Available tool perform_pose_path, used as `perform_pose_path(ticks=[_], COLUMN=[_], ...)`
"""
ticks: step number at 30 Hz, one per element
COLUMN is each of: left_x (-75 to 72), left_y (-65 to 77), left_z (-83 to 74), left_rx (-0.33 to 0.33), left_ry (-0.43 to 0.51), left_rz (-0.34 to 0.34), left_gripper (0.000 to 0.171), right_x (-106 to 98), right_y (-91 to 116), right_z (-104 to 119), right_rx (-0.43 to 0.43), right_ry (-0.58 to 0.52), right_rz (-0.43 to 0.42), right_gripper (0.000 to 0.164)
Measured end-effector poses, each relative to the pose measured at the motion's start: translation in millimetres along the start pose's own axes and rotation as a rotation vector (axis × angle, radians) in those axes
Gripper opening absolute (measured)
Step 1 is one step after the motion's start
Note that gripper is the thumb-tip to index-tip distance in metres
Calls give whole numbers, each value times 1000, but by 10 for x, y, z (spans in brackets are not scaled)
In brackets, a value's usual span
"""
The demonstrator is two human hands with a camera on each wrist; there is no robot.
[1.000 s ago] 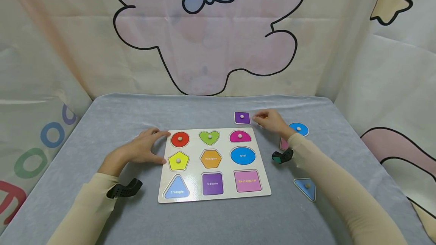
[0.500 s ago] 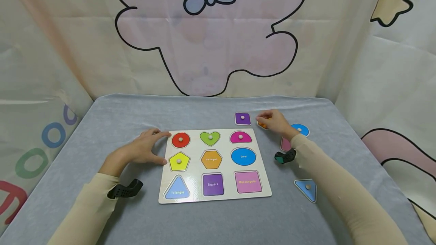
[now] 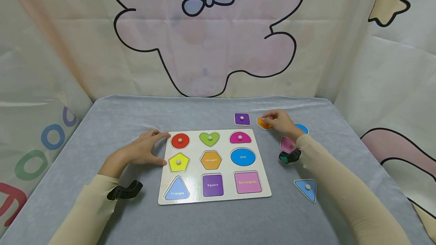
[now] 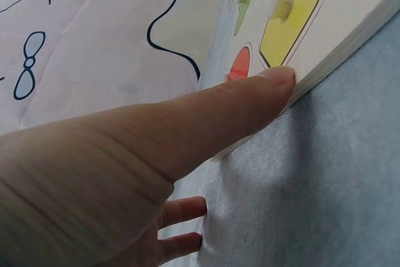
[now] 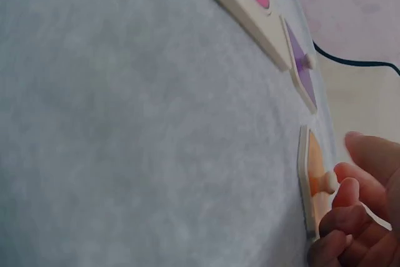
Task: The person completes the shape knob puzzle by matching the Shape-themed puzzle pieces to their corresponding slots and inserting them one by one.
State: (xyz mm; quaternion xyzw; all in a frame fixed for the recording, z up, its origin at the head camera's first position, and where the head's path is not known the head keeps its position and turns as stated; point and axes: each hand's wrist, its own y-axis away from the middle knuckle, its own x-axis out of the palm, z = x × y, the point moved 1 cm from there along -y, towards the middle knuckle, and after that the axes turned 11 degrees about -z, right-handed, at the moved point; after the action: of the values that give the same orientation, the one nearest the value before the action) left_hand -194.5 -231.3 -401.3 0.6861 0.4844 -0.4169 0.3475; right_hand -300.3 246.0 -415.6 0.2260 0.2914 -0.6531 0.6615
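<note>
- On my feed, the orange hexagon piece (image 3: 263, 124) lies flat on the cloth (image 3: 218, 224), just off the board's far right corner.
- The board (image 3: 195, 156) holds four knobbed pieces: red circle (image 3: 179, 141), green heart (image 3: 209, 138) and magenta semicircle (image 3: 240, 137) across its far row, yellow pentagon (image 3: 178, 162) at the left of its middle row.
- Its Hexagon slot (image 3: 210, 160), Oval slot (image 3: 243, 157), Triangle slot (image 3: 177, 190), Square slot (image 3: 212, 185) and Rectangular slot (image 3: 247, 182) show me their printing.
- Right of the board, the right hand (image 3: 280, 121) bends loosely over the hexagon's knob (image 5: 329, 183), one digit clear of it; I read no hold, but whether a fingertip touches I cannot tell.
- The left hand (image 3: 143, 148), spread and relaxed, gripping nothing, touches the board's left edge with its thumb (image 4: 250, 101).
- Purple square piece (image 3: 242, 119): beyond the board's far edge.
- Pink rectangle piece (image 3: 287, 144), blue triangle piece (image 3: 307, 190) and partly hidden blue oval piece (image 3: 302, 128): right of the board.
</note>
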Motion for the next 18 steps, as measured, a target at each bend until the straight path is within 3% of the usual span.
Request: perform_pose_path(ticks=[7, 18], left_x=[-8, -27], left_y=[23, 28], left_z=[-2, -30], left_rx=[13, 25], left_ry=[11, 5], left_rz=[-3, -13], left_gripper=[91, 91], right_x=[6, -17], right_y=[1, 15], right_z=[-57, -42], right_rx=[29, 23], right_ry=[-15, -10], right_rz=[30, -4], right_gripper=[29, 28])
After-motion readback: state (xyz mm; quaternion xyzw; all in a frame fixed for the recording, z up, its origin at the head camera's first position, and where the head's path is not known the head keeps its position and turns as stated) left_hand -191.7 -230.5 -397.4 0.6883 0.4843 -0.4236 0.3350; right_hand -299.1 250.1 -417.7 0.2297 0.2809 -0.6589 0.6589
